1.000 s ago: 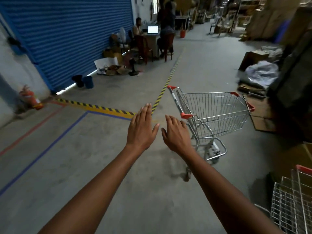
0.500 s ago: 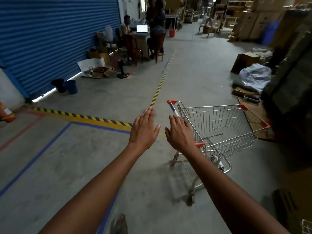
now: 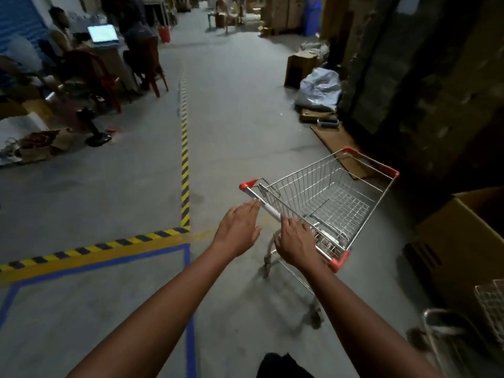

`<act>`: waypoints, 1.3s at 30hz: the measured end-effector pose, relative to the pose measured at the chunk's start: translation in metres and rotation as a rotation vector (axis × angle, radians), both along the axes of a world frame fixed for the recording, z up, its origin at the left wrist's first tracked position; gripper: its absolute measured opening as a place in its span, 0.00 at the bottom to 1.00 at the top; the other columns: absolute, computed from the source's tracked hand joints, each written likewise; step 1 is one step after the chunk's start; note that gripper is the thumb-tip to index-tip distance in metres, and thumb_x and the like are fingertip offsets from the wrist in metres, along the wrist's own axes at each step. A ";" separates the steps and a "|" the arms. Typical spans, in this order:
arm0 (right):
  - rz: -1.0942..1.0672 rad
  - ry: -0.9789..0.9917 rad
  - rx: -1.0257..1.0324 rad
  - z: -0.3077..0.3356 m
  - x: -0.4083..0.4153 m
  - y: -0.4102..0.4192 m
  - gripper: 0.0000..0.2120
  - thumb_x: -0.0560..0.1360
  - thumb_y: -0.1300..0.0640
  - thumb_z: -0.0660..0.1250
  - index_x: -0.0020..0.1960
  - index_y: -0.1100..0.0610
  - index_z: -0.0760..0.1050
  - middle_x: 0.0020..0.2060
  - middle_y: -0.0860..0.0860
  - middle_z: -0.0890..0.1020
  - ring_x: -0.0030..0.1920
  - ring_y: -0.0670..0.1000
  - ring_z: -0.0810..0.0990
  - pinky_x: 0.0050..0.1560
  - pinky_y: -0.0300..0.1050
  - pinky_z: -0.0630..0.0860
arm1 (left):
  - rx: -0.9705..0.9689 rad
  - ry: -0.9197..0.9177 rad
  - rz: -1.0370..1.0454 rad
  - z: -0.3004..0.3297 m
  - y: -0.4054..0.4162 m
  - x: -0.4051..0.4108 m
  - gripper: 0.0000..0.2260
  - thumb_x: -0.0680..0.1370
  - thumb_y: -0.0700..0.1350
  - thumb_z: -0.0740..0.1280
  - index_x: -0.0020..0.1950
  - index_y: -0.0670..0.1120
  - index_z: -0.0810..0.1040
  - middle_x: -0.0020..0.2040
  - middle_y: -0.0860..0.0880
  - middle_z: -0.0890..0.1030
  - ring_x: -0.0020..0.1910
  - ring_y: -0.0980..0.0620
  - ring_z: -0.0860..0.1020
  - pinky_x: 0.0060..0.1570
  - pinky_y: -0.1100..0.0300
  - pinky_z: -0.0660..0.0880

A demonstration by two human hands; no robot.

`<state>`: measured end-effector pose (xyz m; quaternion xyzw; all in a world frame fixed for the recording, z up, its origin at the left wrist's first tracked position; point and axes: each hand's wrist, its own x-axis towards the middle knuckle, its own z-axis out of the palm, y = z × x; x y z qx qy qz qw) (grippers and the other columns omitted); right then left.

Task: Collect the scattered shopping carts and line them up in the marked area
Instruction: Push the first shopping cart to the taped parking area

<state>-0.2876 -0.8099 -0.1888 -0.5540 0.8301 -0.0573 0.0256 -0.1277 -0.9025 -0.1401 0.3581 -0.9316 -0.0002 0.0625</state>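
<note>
Reaching for the cart [image 3: 324, 203], you have both hands spread and gripping nothing: the left hand [image 3: 237, 232] is just short of the handle [image 3: 266, 207], the right hand [image 3: 296, 241] over it. The cart stands outside the blue line [image 3: 188, 296], to its right, so wheeling it in and lining it up remains.

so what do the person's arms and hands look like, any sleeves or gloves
Both forearms are bare as far as the frame shows, with no sleeves in view. The left hand and right hand wear no gloves, and no rings, watch or wristband are visible. Fingers are uncovered.
</note>
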 end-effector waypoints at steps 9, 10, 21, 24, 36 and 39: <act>-0.215 -0.171 0.258 -0.048 -0.042 -0.075 0.18 0.83 0.47 0.60 0.70 0.53 0.68 0.58 0.53 0.83 0.53 0.57 0.84 0.56 0.54 0.78 | 0.095 -0.174 -0.305 -0.053 -0.118 -0.076 0.29 0.80 0.40 0.66 0.80 0.46 0.63 0.76 0.46 0.69 0.74 0.46 0.69 0.73 0.52 0.67; -0.229 -0.225 0.262 -0.051 -0.046 -0.080 0.16 0.83 0.47 0.61 0.68 0.52 0.71 0.57 0.53 0.84 0.53 0.57 0.84 0.54 0.52 0.78 | 0.095 -0.223 -0.348 -0.057 -0.128 -0.083 0.26 0.79 0.40 0.66 0.77 0.47 0.67 0.74 0.46 0.72 0.72 0.45 0.71 0.71 0.51 0.69; -0.485 -0.323 0.283 -0.057 -0.053 -0.102 0.16 0.74 0.43 0.65 0.56 0.51 0.78 0.52 0.53 0.84 0.51 0.58 0.84 0.44 0.47 0.74 | 0.173 -0.555 -0.628 -0.082 -0.208 -0.140 0.11 0.80 0.50 0.64 0.59 0.48 0.79 0.57 0.46 0.83 0.58 0.43 0.81 0.59 0.49 0.76; -0.521 -0.305 0.322 -0.058 -0.052 -0.105 0.18 0.73 0.42 0.66 0.56 0.52 0.79 0.52 0.54 0.84 0.51 0.58 0.84 0.49 0.49 0.78 | 0.206 -0.544 -0.672 -0.088 -0.219 -0.143 0.11 0.79 0.51 0.65 0.58 0.48 0.80 0.55 0.47 0.84 0.55 0.44 0.82 0.54 0.51 0.79; -0.574 -0.246 0.349 -0.058 -0.042 -0.109 0.16 0.73 0.41 0.66 0.51 0.51 0.81 0.46 0.51 0.85 0.47 0.56 0.84 0.42 0.45 0.73 | 0.229 -0.601 -0.733 -0.092 -0.231 -0.147 0.14 0.76 0.53 0.67 0.55 0.47 0.82 0.52 0.46 0.84 0.52 0.44 0.83 0.53 0.50 0.81; -0.522 -0.264 0.364 -0.061 -0.047 -0.105 0.17 0.72 0.40 0.65 0.51 0.51 0.80 0.46 0.50 0.85 0.45 0.56 0.83 0.46 0.49 0.79 | 0.241 -0.603 -0.721 -0.091 -0.229 -0.148 0.14 0.75 0.54 0.67 0.53 0.47 0.83 0.52 0.45 0.85 0.52 0.43 0.83 0.50 0.52 0.80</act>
